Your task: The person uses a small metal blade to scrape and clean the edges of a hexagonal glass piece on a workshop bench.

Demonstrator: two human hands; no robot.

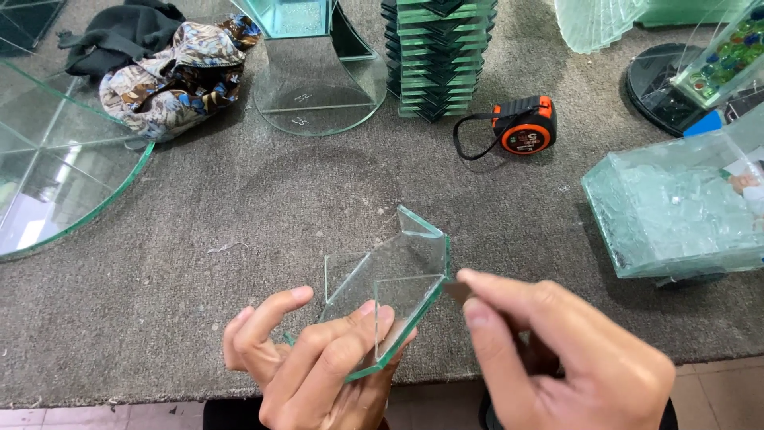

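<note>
1. Glass, clear with green edges, is the main thing: a small glass piece point(398, 275) made of flat panes joined at angles, held low in the middle of the frame, above the grey felt-covered desk point(239, 223).
2. Left hand point(318, 358) grips the glass piece from below; its fingers are curled and pressed on the lower pane, the thumb on top near the green edge. The wrist is cut off by the bottom of the frame.
3. Right hand point(557, 350) is at the lower right, thumb and forefinger pinched together on a small dark tool point(455, 291) whose tip touches the right edge of the glass piece. Most of the tool is hidden inside the hand, so I cannot tell what kind it is.
4. Orange and black tape measure point(525, 126) lies on the desk in the upper right part, well apart from the hands.
5. Stack of green-edged glass plates point(438, 56) stands at the top centre; its top is cut off.
6. Round glass disc point(48, 159) is at the left, only partly in the frame.
7. Patterned cloth point(171, 76) lies at the upper left, with a dark cloth behind it.
8. Glass box of broken glass bits point(676, 211) is at the right edge, partly cut off.
</note>
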